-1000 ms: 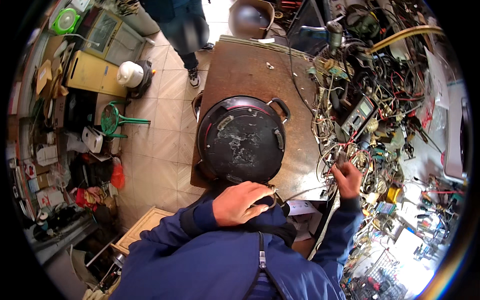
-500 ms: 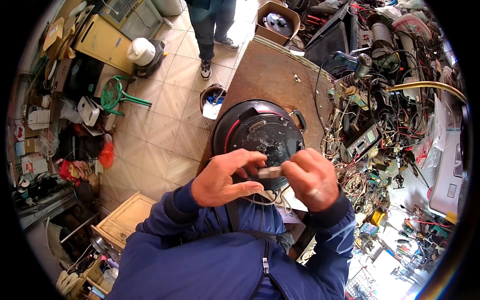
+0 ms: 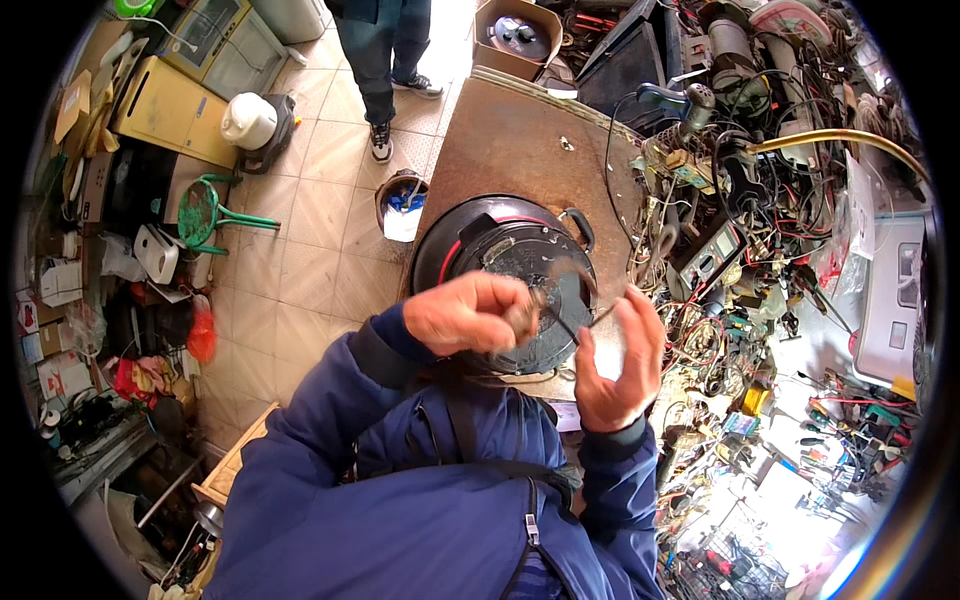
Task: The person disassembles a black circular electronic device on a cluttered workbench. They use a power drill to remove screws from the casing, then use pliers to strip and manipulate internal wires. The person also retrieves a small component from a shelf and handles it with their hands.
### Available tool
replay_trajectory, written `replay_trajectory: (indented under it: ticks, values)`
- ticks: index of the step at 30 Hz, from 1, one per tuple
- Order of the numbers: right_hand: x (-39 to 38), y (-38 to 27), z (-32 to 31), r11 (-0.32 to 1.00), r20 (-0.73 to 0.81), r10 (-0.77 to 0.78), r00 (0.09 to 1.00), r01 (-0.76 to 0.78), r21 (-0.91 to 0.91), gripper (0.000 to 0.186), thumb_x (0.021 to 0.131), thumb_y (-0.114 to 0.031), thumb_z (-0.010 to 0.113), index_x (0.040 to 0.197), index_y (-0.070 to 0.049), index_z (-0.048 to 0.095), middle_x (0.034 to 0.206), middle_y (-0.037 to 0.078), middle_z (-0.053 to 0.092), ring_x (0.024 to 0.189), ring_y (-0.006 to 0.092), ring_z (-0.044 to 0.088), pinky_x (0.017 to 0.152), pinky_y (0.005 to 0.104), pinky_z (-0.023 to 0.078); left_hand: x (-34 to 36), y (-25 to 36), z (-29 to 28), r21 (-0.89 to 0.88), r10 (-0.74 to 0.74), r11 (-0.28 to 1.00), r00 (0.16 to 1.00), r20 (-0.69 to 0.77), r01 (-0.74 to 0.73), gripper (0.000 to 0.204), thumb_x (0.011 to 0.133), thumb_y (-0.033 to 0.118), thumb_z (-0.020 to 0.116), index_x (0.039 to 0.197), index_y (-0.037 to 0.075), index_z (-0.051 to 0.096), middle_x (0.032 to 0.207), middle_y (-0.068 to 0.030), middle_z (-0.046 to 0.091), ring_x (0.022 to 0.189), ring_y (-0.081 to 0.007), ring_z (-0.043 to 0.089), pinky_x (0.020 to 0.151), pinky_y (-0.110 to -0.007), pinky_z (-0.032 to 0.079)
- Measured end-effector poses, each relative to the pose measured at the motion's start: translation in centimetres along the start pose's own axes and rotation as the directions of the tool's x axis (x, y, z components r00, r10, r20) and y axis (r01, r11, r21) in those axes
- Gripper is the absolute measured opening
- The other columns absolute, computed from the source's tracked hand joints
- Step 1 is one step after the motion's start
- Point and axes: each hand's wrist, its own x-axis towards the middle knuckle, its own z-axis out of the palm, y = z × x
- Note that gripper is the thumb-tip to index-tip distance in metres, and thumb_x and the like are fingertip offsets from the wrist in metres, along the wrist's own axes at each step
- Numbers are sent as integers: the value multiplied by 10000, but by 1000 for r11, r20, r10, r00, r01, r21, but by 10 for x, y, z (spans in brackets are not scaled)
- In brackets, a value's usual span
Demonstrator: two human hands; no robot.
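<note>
My left hand (image 3: 478, 312) is closed, its fingers curled together over the round black appliance (image 3: 520, 258). At its fingertips is a small brownish piece, too smeared by motion to name. My right hand (image 3: 622, 368) is open beside the appliance, thumb and fingers apart and pointing away from me. Between the two hands a thin dark strip (image 3: 563, 322) shows, blurred; whether it touches my right hand I cannot tell. Below my hands, the appliance sits on the brown worktop (image 3: 510, 130), a black side handle (image 3: 580, 228) at its far right. A pale cord (image 3: 510, 379) lies at its near edge.
Tangled wires, a multimeter (image 3: 712, 258) and a blue-handled tool (image 3: 672, 98) crowd the right side. A cardboard box (image 3: 490, 62) stands beyond the worktop. On the floor to the left are a bin (image 3: 385, 205) and a green stool (image 3: 197, 212). Another person's legs (image 3: 378, 70) stand at the back.
My left hand has gone from spread fingers to closed. My right hand has opened from its grip on a small greyish piece. The whole view has shifted slightly.
</note>
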Motion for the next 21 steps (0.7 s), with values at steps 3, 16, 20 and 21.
replay_trajectory:
  ticks: [3,16,20,21]
  values:
    - [-35,5,-3,976,-65,216,974,-217,-15,485,838,59,737,1307,16,617,1307,216,657,1190,350,654,1048,429,510,12,41,-11,-192,161,968,987,-28,-163,427,864,265,843,1074,48,540,929,-90,561,717,-101,537,501,-195,452]
    - [-88,31,54,918,88,393,915,-384,-98,367,812,-32,773,1161,9,667,1226,193,680,1151,395,623,1026,471,482,14,41,-97,194,135,981,814,-564,-29,250,1021,265,708,1115,33,697,960,-58,727,815,-158,740,710,-281,630]
    - [-89,35,57,919,89,383,919,-371,-132,352,811,-37,771,1146,1,670,1209,187,681,1132,393,621,1014,477,476,5,47,-100,166,3,982,876,-482,88,209,1034,172,669,1183,25,665,1028,-67,719,934,-155,726,807,-292,620]
    - [-88,36,58,918,88,385,919,-372,-137,348,811,-39,770,1142,-1,672,1204,186,681,1126,392,621,1011,478,474,4,50,-99,204,-26,970,886,-463,135,210,1032,147,658,1202,23,656,1036,-62,714,957,-149,717,825,-292,612]
